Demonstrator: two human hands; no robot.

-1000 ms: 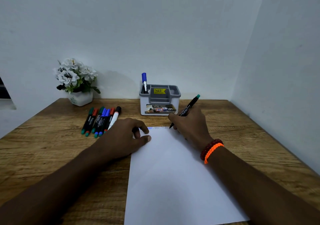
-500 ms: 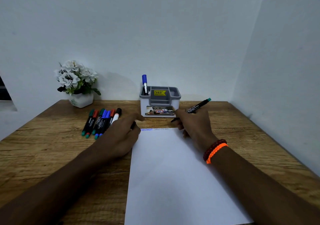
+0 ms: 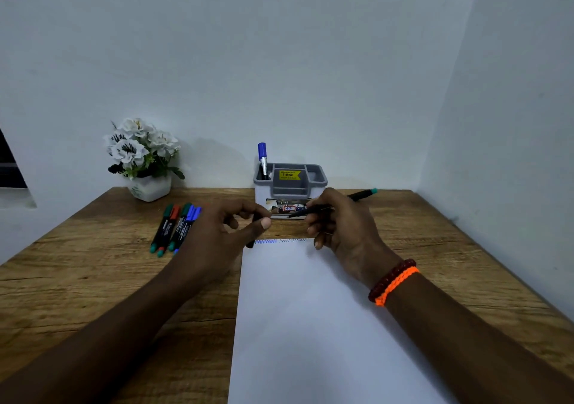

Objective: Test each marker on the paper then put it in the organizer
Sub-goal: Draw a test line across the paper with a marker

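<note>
Nearest the camera, a white paper (image 3: 310, 326) lies lengthwise on the wooden tabletop (image 3: 93, 295), both forearms reaching forward on either side of it. Right wrist carries an orange and dark red bracelet (image 3: 393, 282). Along the paper's far edge run two short zigzag test marks: a blue scribble (image 3: 265, 241) at the left, a thin dark scribble (image 3: 293, 240) just beside it. Above that edge, right hand (image 3: 344, 226) grips a black marker (image 3: 357, 197) with a green end, fingers curled round the barrel; the marker lies nearly level, uncapped tip pointing left toward the other hand, clear of the paper. Left hand (image 3: 223, 232) is raised just left of the paper's far corner, thumb and fingers curled round a small dark piece (image 3: 253, 232), apparently the marker's cap, though I cannot tell for certain. Left of that hand, a bunch of capped markers (image 3: 175, 226) lies side by side on the tabletop, green, red and blue ends showing, partly hidden by the hand. Farther back, the grey organizer (image 3: 290, 183) stands near the wall, a yellow price sticker inside it; one blue-capped marker (image 3: 262, 159) stands upright in its left compartment. At the far left, a white pot of white flowers (image 3: 143, 158) stands against the wall.
</note>
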